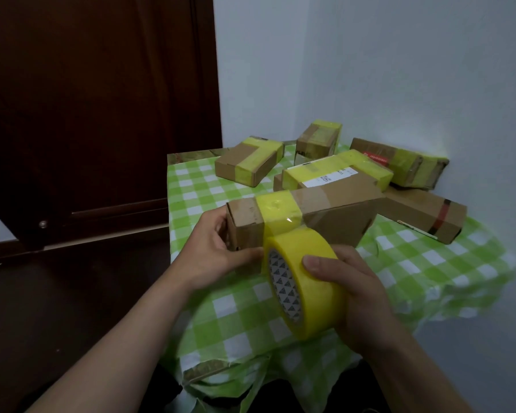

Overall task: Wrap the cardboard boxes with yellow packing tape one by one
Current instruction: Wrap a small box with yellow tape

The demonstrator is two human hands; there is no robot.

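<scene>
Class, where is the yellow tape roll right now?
In the head view, the yellow tape roll sits centre frame in the right hand, just below the box held by the left hand.

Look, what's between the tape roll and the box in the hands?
Head view: a short strip of yellow tape joins the roll to the box.

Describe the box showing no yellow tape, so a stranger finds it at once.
Start at the table with the green checked cloth. Near its right edge, behind the held box, lies a long brown box. Alone among its neighbours it shows no yellow tape, only a red stripe near its right end.
</scene>
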